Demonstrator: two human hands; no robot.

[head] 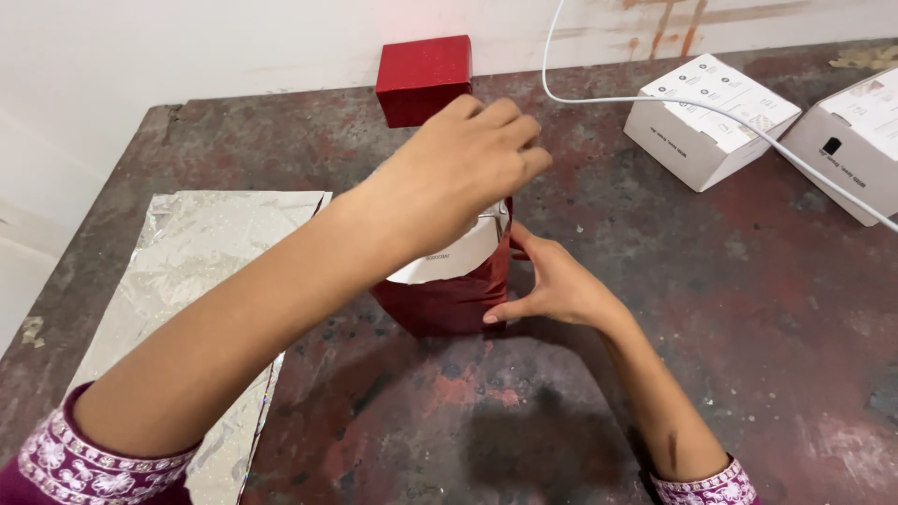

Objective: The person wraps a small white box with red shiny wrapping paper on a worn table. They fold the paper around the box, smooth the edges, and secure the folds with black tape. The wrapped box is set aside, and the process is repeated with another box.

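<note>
a box half wrapped in red paper (449, 295), white on top, is set at the middle of the worn table (730, 309). its right side is pressed by the open right hand (552, 285). the left hand (468, 164) is held above it, fingers curled; whether anything is pinched cannot be told. silver foil sheet (201, 252) lies left, a red box (424, 79) far, white boxes (711, 117) far right.

Worn reddish-brown surface (748, 309), pretty scuffed. Sheet of crinkly silver foil (201, 262) lying flat at the left. Small red box (423, 79) at the back by the white wall (187, 47). Two white cardboard boxes (709, 117) (856, 140) far right, white cable (655, 101) draped across both.
</note>
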